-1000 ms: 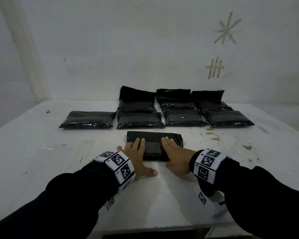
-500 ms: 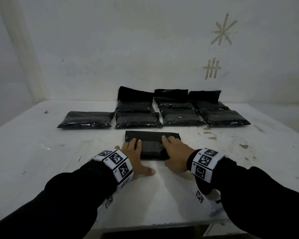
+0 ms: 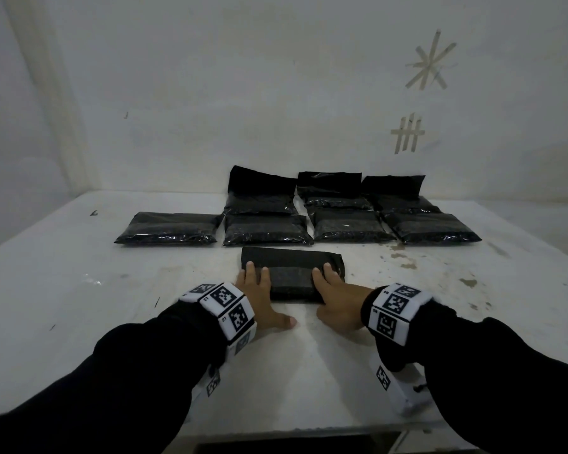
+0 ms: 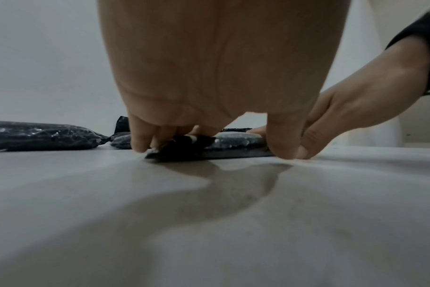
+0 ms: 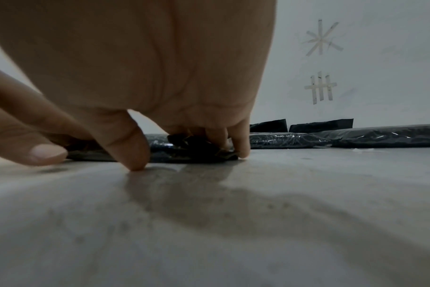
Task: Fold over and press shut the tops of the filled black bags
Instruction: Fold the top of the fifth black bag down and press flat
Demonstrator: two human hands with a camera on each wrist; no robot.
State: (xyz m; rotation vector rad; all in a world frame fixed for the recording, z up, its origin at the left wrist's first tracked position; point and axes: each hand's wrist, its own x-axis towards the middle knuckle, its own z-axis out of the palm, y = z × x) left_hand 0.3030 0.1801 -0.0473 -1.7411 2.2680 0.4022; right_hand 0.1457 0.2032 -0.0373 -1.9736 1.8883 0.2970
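Note:
A filled black bag [image 3: 292,276] lies crosswise on the white table [image 3: 79,306] just in front of me, its top folded over as a flat band along the far side. My left hand [image 3: 256,283] presses down on the bag's left end, thumb on the table. My right hand [image 3: 333,283] presses on the right end in the same way. In the left wrist view the left hand [image 4: 209,77] bears down on the bag [image 4: 233,143], with the right hand [image 4: 356,108] beyond. The right wrist view shows the right hand [image 5: 160,77] over the bag [image 5: 192,149].
Several more filled black bags lie behind it: a front row [image 3: 168,227] [image 3: 266,229] [image 3: 351,226] [image 3: 433,227], and a back row by the wall with tops standing up [image 3: 259,188]. Brown stains [image 3: 404,260] mark the table at the right. Tape marks [image 3: 407,132] are on the wall.
Both hands have slid apart along the bag, from near its middle out to its two ends. The bag has stayed in place.

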